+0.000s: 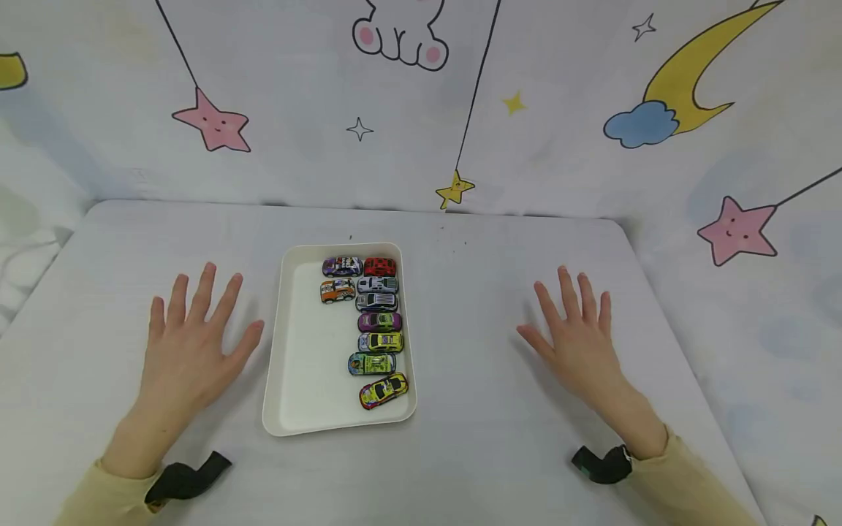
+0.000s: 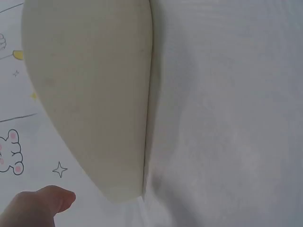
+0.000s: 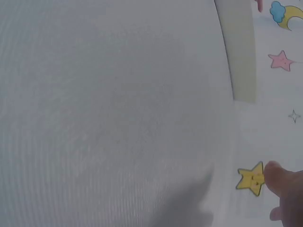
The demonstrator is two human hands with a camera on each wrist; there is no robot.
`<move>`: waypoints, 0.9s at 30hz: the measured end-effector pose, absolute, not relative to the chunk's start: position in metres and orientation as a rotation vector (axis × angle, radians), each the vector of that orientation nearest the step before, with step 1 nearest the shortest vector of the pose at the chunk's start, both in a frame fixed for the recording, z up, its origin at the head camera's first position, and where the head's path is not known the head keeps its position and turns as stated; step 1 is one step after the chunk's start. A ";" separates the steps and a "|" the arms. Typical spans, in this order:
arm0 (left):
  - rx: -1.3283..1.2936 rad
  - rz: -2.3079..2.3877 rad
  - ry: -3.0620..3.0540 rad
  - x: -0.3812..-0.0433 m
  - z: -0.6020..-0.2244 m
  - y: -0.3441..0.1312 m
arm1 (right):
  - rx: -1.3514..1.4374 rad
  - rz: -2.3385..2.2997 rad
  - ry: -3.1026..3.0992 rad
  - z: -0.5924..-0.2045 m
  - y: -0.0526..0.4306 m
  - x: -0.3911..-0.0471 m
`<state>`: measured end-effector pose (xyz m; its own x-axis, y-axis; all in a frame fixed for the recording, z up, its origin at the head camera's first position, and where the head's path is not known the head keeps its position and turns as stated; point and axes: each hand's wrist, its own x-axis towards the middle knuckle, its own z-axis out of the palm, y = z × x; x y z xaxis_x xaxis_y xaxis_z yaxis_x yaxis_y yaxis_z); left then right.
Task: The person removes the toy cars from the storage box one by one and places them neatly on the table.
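A white rectangular tray [image 1: 316, 394] lies on the table between the two hands, nearer the left one. Several small toy cars are grouped along its right side, among them a red car [image 1: 380, 267], an orange car [image 1: 338, 291], a purple car [image 1: 379, 321] and, set at a slant at the near end, a yellow-and-red car [image 1: 384, 391]. My left hand [image 1: 187, 358], fingers spread, is just left of the tray and holds nothing. Far to the tray's right, my right hand [image 1: 582, 347] is also spread with nothing in it. In the left wrist view the tray's outer wall [image 2: 94, 85] fills much of the picture.
A white cloth covers the table [image 1: 473, 329]. Behind it hangs a patterned backdrop with a pink star [image 1: 213, 124] and a yellow moon [image 1: 677, 80]. Black straps [image 1: 187, 481] sit on both wrists over beige sleeves [image 1: 691, 482].
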<state>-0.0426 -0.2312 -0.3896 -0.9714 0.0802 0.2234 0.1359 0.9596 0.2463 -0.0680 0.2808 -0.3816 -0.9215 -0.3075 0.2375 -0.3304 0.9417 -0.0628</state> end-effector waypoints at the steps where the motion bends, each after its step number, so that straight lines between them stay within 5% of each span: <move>1: -0.159 -0.416 -2.906 -0.042 -0.390 -0.230 | 0.498 0.151 -2.862 -0.383 0.278 -0.068; 18: -0.124 -1.301 -2.763 -0.055 -0.431 -0.205 | 0.801 0.397 -2.887 -0.385 0.201 -0.056; 27: -0.146 -1.324 -2.697 -0.055 -0.440 -0.205 | 1.037 0.666 -2.696 -0.380 0.162 -0.052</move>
